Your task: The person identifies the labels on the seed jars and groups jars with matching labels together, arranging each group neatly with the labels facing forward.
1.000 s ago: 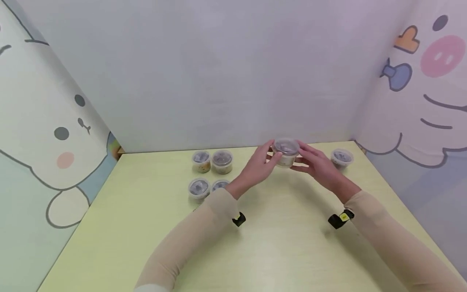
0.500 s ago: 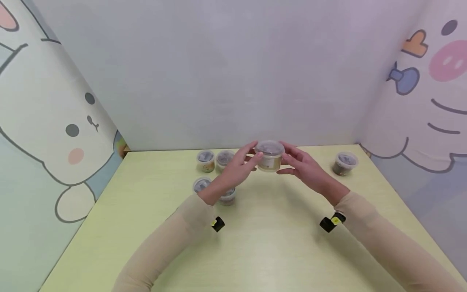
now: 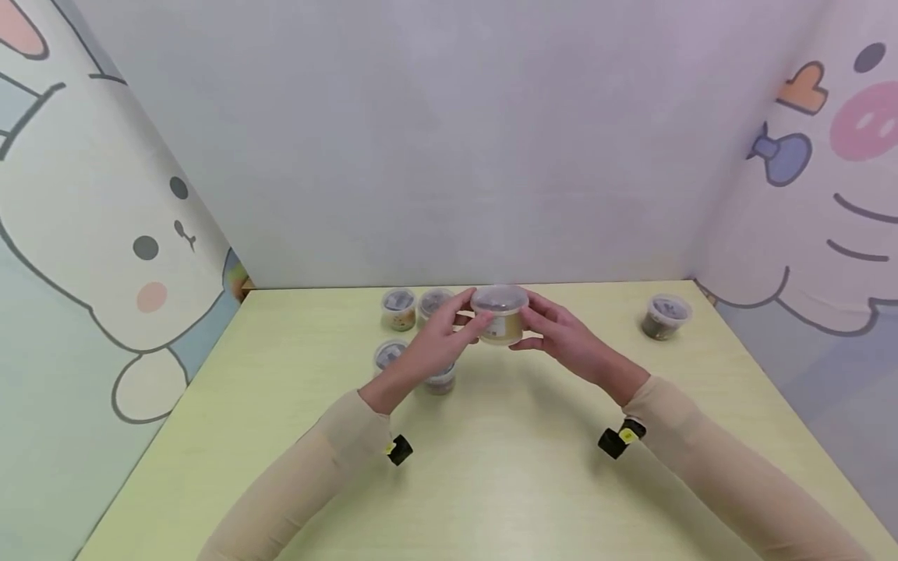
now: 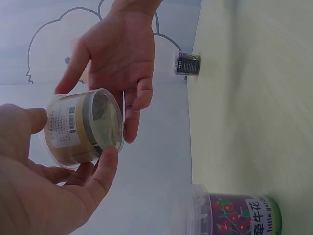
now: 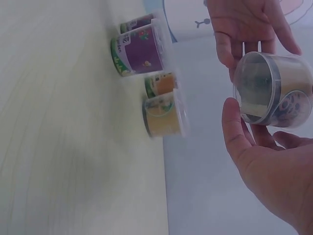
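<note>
A clear-lidded tub (image 3: 500, 315) with a tan band is raised above the table's back half, between both hands. My left hand (image 3: 440, 336) grips its left side with thumb and fingers. On its other side, my right hand (image 3: 567, 340) holds it with curled fingers. The left wrist view shows a white label with a barcode on the tub (image 4: 68, 128); in the right wrist view the tub (image 5: 274, 90) bears a round dark picture. The left forearm partly hides a lidded tub (image 3: 440, 380) below.
Left of the hands stand more lidded tubs (image 3: 399, 310), in two rows on the pale yellow table (image 3: 491, 467). A single dark tub (image 3: 664, 317) stands at the back right. Cartoon-printed sheets flank a plain back sheet (image 3: 449, 140).
Both hands have carried the tub to the left, nearer the group of tubs. The view has shifted slightly, and the left forearm covers different tubs.
</note>
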Demonstrator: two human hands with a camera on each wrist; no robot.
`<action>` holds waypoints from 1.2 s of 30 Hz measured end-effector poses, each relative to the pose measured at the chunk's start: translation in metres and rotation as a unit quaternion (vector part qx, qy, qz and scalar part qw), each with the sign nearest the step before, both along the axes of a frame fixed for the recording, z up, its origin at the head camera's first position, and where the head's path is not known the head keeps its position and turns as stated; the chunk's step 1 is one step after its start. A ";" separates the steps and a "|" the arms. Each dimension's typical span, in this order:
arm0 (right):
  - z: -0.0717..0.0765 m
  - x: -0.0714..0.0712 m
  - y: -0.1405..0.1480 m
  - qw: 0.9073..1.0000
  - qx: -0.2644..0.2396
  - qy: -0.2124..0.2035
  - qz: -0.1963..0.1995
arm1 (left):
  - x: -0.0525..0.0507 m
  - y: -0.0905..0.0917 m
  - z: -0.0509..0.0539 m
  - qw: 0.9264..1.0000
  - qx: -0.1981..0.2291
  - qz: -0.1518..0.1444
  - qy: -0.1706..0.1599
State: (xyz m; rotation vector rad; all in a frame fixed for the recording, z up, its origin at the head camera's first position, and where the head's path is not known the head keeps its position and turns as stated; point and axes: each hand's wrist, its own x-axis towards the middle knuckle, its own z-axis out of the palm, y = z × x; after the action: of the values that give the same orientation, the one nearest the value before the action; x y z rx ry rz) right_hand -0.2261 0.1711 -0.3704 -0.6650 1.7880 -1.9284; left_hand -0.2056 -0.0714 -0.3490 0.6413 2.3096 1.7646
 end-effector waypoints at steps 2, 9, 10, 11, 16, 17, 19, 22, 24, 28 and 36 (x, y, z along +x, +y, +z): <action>-0.002 0.000 -0.002 1.000 0.000 -0.002 0.002 | 0.001 -0.003 -0.002 1.000 0.005 -0.002 -0.005; -0.006 0.000 -0.005 1.000 -0.001 0.003 0.008 | 0.003 -0.009 -0.005 1.000 0.010 -0.008 -0.013; -0.006 0.000 -0.005 1.000 -0.001 0.003 0.008 | 0.003 -0.010 -0.005 1.000 0.010 -0.009 -0.012; -0.006 0.000 -0.005 1.000 0.000 0.002 0.008 | 0.003 -0.010 -0.005 1.000 0.010 -0.010 -0.010; -0.003 0.002 -0.005 1.000 -0.001 0.000 0.009 | 0.003 -0.010 -0.004 1.000 0.006 -0.012 -0.006; -0.002 0.003 -0.005 1.000 0.000 -0.001 0.009 | 0.003 -0.010 -0.004 1.000 0.005 -0.012 -0.007; -0.002 0.003 -0.006 1.000 0.001 -0.002 0.009 | 0.003 -0.010 -0.004 1.000 0.006 -0.014 -0.007; -0.002 0.003 -0.005 1.000 0.002 -0.005 0.008 | 0.003 -0.010 -0.004 1.000 0.009 -0.017 -0.010; -0.002 0.003 -0.005 1.000 0.000 -0.008 0.006 | 0.003 -0.010 -0.004 1.000 0.008 -0.019 -0.012; -0.003 0.003 -0.006 1.000 -0.008 -0.020 0.007 | 0.002 -0.012 -0.004 0.999 0.005 -0.026 -0.022; -0.001 0.003 -0.009 0.998 -0.020 -0.062 0.018 | -0.004 -0.020 -0.003 0.994 0.021 -0.069 -0.088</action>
State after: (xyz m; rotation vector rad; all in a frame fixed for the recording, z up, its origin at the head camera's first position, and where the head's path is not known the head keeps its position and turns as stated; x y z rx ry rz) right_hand -0.2233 0.1624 -0.3716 -0.5729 1.6567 -1.9414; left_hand -0.2098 -0.0915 -0.3520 0.6093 2.0676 1.7360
